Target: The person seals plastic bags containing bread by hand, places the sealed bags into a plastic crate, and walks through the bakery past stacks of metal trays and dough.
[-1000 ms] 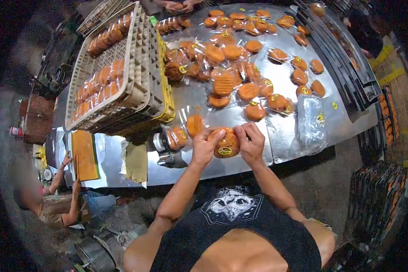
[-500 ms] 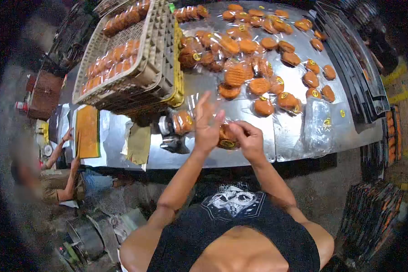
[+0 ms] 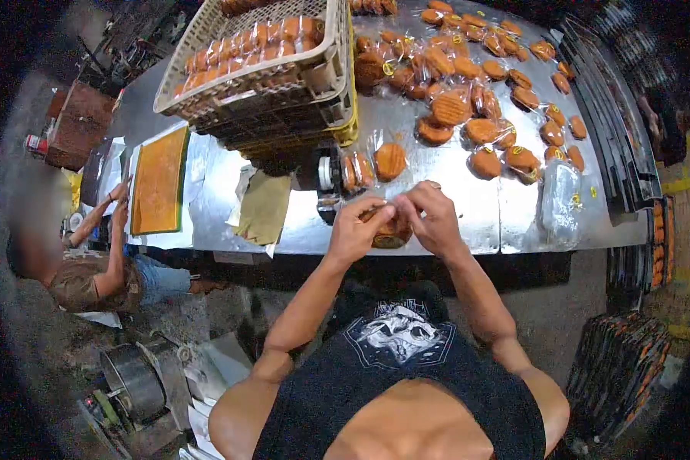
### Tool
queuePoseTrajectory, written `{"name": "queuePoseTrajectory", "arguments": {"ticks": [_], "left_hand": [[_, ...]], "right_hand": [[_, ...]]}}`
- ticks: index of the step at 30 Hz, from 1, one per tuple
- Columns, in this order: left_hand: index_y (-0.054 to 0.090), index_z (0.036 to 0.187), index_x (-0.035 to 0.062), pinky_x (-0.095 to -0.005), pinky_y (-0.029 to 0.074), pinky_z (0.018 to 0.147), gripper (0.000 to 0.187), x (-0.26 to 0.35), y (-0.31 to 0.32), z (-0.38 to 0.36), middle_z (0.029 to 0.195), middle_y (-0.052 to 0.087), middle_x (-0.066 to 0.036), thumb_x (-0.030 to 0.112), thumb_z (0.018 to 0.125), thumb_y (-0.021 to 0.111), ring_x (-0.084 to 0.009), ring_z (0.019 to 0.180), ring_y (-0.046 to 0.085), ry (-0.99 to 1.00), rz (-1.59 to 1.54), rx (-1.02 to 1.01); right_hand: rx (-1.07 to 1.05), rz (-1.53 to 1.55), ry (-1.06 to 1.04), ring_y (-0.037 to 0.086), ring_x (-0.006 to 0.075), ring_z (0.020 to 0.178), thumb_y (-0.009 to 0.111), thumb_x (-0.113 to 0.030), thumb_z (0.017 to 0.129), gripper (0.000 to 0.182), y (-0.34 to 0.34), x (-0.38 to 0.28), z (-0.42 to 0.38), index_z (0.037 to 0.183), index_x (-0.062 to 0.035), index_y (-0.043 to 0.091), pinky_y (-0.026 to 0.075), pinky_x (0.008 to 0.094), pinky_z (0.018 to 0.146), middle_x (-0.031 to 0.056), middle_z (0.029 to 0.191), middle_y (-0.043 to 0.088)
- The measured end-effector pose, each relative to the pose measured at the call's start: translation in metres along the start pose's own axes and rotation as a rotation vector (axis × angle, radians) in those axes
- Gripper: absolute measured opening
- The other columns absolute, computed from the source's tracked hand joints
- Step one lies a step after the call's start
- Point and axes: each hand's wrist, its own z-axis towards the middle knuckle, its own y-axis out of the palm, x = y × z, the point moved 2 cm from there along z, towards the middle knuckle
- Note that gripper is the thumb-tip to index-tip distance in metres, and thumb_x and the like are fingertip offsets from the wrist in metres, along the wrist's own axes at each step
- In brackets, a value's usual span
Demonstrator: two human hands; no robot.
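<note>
At the near edge of the metal table, a clear plastic bag of round orange-brown cakes [image 3: 391,234] sits between my hands. My left hand [image 3: 358,230] is closed, thumb and fingers pinching the top of the bag. My right hand [image 3: 435,220] pinches the plastic from the other side, and the fingertips of both hands nearly meet. Part of the bag is hidden behind my fingers. Just beyond lie a single flat cake [image 3: 390,161] and a bagged row of cakes [image 3: 357,170]. A black device with a white roll [image 3: 326,175] stands left of these.
Stacked plastic crates [image 3: 333,80] hold bagged cakes at back left. Many bagged cakes [image 3: 451,107] with yellow labels cover the far table. Flat plastic bags [image 3: 561,195] lie right. At left, another person's hands touch an orange slab [image 3: 159,184]. Dark trays [image 3: 617,130] line the right edge.
My left hand, raised with its fingers spread before, has come down and closed on the bag. My right hand stays at the bag. The camera view has shifted, so the table sits farther right.
</note>
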Motion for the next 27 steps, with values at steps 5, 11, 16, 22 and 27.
{"name": "queuePoseTrajectory", "arguments": {"ticks": [5, 11, 16, 22, 27], "left_hand": [[0.069, 0.091, 0.0003, -0.0271, 0.046, 0.083, 0.012, -0.014, -0.025, -0.024, 0.092, 0.059, -0.002, 0.012, 0.089, 0.071, -0.0114, 0.093, 0.057, -0.169, -0.280, -0.006], [0.060, 0.085, 0.0013, -0.0265, 0.045, 0.079, 0.015, -0.038, -0.045, -0.047, 0.093, 0.057, -0.006, 0.013, 0.094, 0.062, -0.0132, 0.084, 0.053, -0.018, 0.085, 0.226], [0.055, 0.115, 0.0059, -0.0329, 0.046, 0.086, 0.022, -0.050, -0.058, -0.070, 0.112, 0.051, -0.009, 0.011, 0.093, 0.056, -0.0192, 0.096, 0.053, 0.046, -0.169, 0.408], [0.044, 0.135, 0.0108, -0.0439, 0.044, 0.103, 0.039, -0.069, -0.083, -0.062, 0.133, 0.051, -0.012, 0.022, 0.098, 0.049, -0.0273, 0.119, 0.055, -0.313, -1.040, 0.226], [0.048, 0.131, 0.0061, -0.0494, 0.048, 0.098, 0.040, -0.082, -0.128, -0.063, 0.124, 0.058, -0.011, 0.026, 0.097, 0.056, -0.0280, 0.113, 0.060, -0.342, -0.909, 0.224]], "right_hand": [[-0.111, 0.330, 0.063, 0.058, 0.0217, 0.062, 0.071, -0.009, 0.085, 0.008, 0.019, -0.018, -0.005, 0.086, -0.0006, 0.069, 0.046, 0.0337, 0.058, 0.0093, 0.070, 0.059], [-0.106, 0.411, 0.593, 0.063, 0.0246, 0.075, 0.066, -0.020, 0.093, 0.020, 0.102, -0.029, -0.057, 0.090, -0.0015, 0.062, 0.049, 0.0343, 0.069, 0.0092, 0.080, 0.064], [-0.075, 1.214, 0.949, 0.057, 0.0183, 0.103, 0.071, -0.027, 0.091, 0.036, 0.149, -0.053, -0.074, 0.115, -0.0038, 0.059, 0.046, 0.0319, 0.089, 0.0098, 0.107, 0.061], [-0.066, 0.674, 0.714, 0.060, 0.0182, 0.095, 0.080, -0.035, 0.081, 0.045, 0.193, -0.011, -0.041, 0.105, 0.0006, 0.066, 0.048, 0.0328, 0.086, 0.0123, 0.100, 0.065], [0.001, 0.479, 0.885, 0.062, 0.0173, 0.075, 0.076, -0.034, 0.082, 0.033, 0.257, 0.062, 0.000, 0.086, -0.0013, 0.072, 0.050, 0.0358, 0.070, 0.0090, 0.084, 0.070]]}}
